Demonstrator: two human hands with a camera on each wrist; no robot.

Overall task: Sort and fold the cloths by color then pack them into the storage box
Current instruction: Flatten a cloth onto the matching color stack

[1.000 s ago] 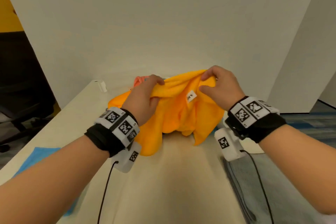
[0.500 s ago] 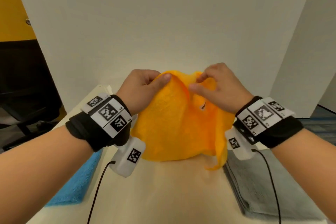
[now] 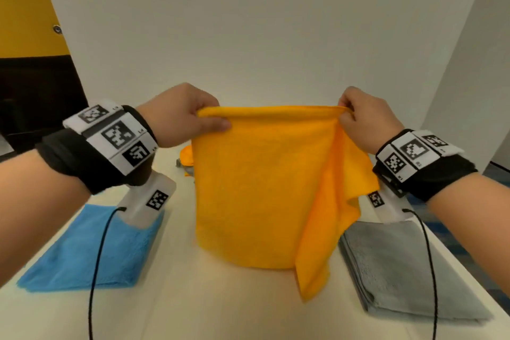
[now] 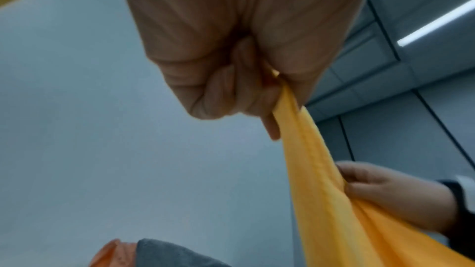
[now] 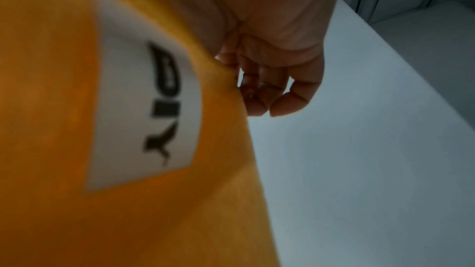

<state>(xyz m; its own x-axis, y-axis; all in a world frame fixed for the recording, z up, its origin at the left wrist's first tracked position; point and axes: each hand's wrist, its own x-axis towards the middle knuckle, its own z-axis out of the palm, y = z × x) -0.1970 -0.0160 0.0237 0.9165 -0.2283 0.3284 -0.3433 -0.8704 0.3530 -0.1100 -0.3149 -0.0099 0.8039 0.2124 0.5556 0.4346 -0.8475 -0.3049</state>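
My left hand [image 3: 182,114]: I pinch the top left corner of the orange cloth [image 3: 256,188] between thumb and curled fingers; in the left wrist view the hem runs out from inside my closed fist [image 4: 239,64].
My right hand [image 3: 367,119]: I pinch the top right corner of the same cloth, fingers curled over the hem; the right wrist view shows my fingertips [image 5: 280,96] bent against the fabric's edge.
Orange cloth: held up in the air between both my hands, top edge stretched nearly level, the body hanging down in front of me above the counter [image 3: 220,306]. Its right side is doubled in loose vertical folds, with one long flap hanging lower than the rest.
Label: a white tag [image 5: 146,113] with dark lettering sits on the orange fabric, close to the right wrist camera and blurred.
Blue cloth [image 3: 91,251]: folded flat on the counter to my left, below my left wrist.
Grey cloth [image 3: 400,270]: folded flat on the counter to my right, below my right wrist.
Far pile [image 3: 186,159]: a bit of orange and grey fabric shows on the counter behind the hanging cloth; I cannot tell how much lies there.
Wristbands [image 3: 121,136]: black bands with white printed markers on both my wrists, each carrying a white camera unit with a black cable.
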